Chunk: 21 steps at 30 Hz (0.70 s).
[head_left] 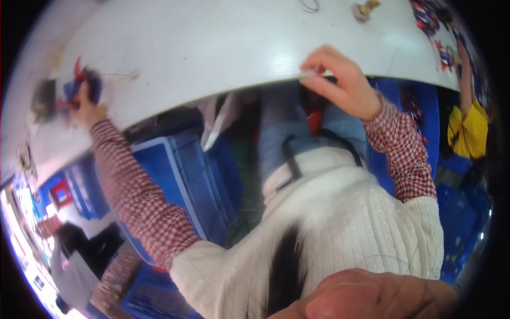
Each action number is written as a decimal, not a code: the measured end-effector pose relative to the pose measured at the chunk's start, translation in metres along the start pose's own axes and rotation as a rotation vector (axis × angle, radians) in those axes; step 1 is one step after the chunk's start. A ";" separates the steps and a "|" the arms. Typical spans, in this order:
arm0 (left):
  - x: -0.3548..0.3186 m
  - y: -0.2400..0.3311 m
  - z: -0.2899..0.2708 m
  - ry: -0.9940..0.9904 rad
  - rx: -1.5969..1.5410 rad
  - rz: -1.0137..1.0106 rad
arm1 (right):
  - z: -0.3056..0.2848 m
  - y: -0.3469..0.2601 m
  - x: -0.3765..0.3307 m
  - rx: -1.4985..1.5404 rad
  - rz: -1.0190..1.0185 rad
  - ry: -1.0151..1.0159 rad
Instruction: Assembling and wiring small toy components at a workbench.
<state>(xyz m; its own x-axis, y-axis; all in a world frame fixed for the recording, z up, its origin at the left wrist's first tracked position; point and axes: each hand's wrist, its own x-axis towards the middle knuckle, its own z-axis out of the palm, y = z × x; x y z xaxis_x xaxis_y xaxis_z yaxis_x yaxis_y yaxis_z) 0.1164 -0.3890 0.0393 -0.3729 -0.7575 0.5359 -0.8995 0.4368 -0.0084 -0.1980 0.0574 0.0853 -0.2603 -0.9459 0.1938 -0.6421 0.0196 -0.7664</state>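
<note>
Looked like early days: the left hand (pixel 85 103) had its fingers wrapped around a blurry red-and-blue toy (pixel 79 85) out on the white table (pixel 212 48), while the right hand (pixel 342 80) pinched a small pale piece (pixel 311 78) at the table's edge (couldn't tell what). Nothing joined yet.

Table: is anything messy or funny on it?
Nothing looks spilled or broken. The white table only has small bits scattered along its far edge. The left hand grips a blurred blue and red thing; the right hand pinches the table's near edge.
</note>
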 end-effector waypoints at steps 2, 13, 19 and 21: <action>0.039 0.032 -0.034 0.080 -0.818 -0.879 | -0.002 0.003 -0.030 -0.014 0.088 -0.045; 0.089 -0.044 0.049 -0.121 -0.783 -1.016 | 0.039 0.028 -0.171 -0.145 0.359 -0.032; 0.012 0.009 0.004 0.055 -0.614 -0.733 | 0.067 0.059 -0.169 -0.210 0.315 -0.116; -0.028 0.041 -0.027 0.035 -0.859 -0.515 | 0.073 0.062 -0.171 -0.227 0.359 -0.234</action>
<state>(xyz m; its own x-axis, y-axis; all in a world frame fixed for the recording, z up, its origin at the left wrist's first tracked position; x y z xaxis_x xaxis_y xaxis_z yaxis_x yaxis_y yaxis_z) 0.0958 -0.3367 0.0471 0.0353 -0.9445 0.3267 -0.4747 0.2719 0.8371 -0.1403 0.1970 -0.0404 -0.3421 -0.9132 -0.2216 -0.6894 0.4042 -0.6012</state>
